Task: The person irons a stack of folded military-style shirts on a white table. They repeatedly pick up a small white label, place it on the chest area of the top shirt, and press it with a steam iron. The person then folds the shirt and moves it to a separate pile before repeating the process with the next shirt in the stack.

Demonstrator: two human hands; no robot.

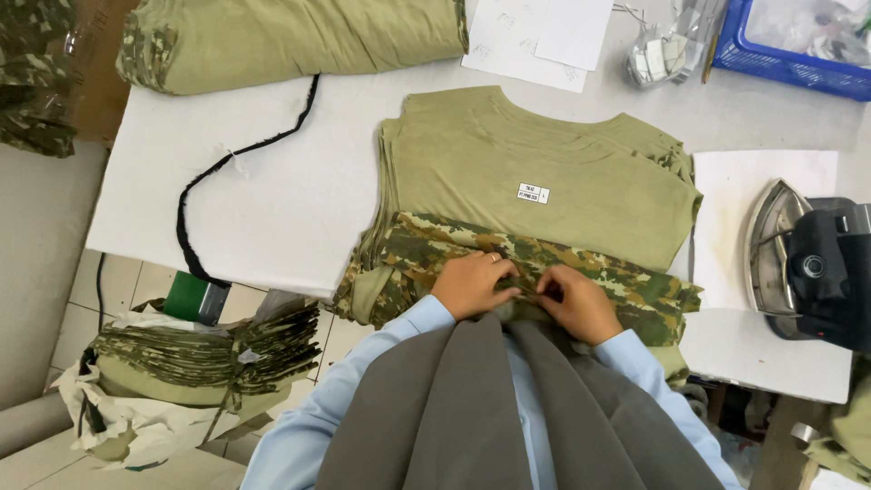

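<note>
A stack of olive-green shirt pieces [535, 168] lies on the white padded table [272, 200], with a small white label [533, 193] on the top one. Camouflage sleeve fabric [435, 245] lies across the stack's near edge. My left hand [472, 285] and my right hand [577, 304] are close together at that near edge. Both pinch the camouflage fabric between the fingers. A ring shows on my left hand.
A flat iron [798, 263] rests on a white pad at the right. Folded olive cloth [290, 41] lies at the back left. Papers [540, 36], a blue crate [789, 45] and a black strap [231, 168] are on the table. A bundle of camouflage pieces [200, 358] sits low left.
</note>
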